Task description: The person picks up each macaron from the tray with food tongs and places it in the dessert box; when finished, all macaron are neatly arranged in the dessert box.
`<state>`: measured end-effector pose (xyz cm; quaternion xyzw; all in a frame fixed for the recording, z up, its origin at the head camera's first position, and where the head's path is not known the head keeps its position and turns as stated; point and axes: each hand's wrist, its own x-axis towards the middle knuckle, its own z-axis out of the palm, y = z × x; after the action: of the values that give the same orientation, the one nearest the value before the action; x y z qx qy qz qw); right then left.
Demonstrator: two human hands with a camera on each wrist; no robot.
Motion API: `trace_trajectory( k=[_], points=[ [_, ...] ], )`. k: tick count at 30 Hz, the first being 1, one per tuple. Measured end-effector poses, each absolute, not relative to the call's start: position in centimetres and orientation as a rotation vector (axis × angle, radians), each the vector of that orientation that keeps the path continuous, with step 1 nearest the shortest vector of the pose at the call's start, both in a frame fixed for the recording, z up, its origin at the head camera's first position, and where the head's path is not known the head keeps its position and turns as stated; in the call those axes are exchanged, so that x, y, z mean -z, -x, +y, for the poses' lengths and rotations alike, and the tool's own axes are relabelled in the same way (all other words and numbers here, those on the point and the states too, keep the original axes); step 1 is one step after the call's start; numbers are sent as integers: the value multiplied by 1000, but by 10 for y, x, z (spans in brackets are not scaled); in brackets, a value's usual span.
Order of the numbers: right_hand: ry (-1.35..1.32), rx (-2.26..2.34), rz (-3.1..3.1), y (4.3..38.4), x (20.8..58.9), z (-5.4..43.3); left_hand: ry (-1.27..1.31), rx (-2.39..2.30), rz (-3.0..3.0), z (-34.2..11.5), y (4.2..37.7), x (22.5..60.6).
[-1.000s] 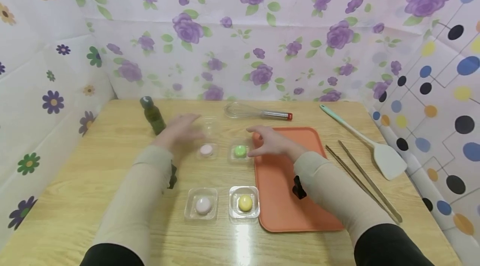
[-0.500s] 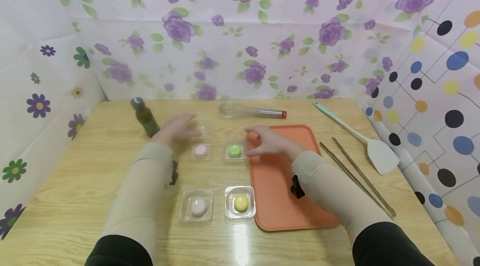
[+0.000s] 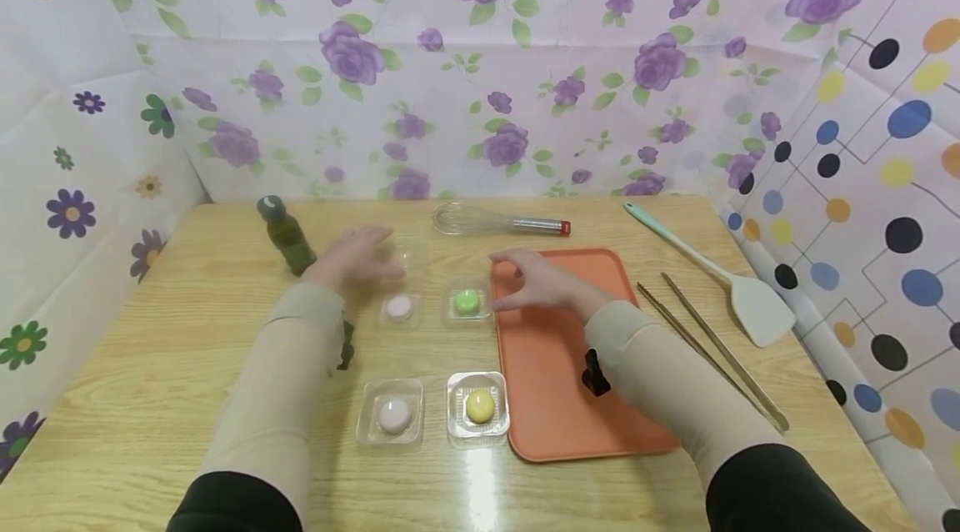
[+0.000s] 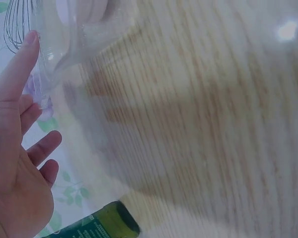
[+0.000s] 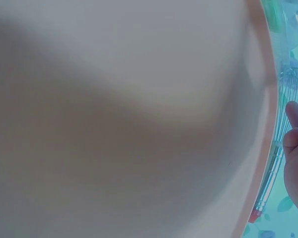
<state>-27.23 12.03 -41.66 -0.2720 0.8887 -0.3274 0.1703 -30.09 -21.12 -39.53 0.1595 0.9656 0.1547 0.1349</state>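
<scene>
My left hand [image 3: 354, 257] is slightly blurred beside the clear plastic box [image 3: 384, 319] with a pink macaron [image 3: 400, 308]. Behind that box shows a faint clear plastic part [image 3: 409, 252], perhaps its lid. In the left wrist view the left hand [image 4: 15, 144] has its index finger extended towards the clear box [image 4: 121, 29]; whether it touches is unclear. Over the tray's far left corner hovers my right hand [image 3: 542, 282], thumb and fingers spread, holding nothing. Its fingertips are close to the right side of the box [image 3: 450, 317] with a green macaron [image 3: 467, 301].
Nearer me stand clear boxes with a pale macaron [image 3: 394, 415] and a yellow macaron [image 3: 480, 406]. An orange tray [image 3: 570, 399] lies right of them. Around are a dark green bottle [image 3: 288, 237], a whisk [image 3: 517, 223], a white spatula [image 3: 759, 311] and tongs [image 3: 716, 340].
The box with the pink macaron has shifted slightly towards me over the last half second. The whole head view has moved a little. Right hand stays nearly where it was.
</scene>
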Motion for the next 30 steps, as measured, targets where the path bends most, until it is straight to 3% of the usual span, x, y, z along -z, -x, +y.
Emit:
trace_trajectory(
  k=[19,30],
  points=[
    [773,952,2525,273,416,124,-472,-436,2790,-205,307,397],
    [752,979,2517,274,414,123,-494,-665,2849,-201,311,388]
  ],
)
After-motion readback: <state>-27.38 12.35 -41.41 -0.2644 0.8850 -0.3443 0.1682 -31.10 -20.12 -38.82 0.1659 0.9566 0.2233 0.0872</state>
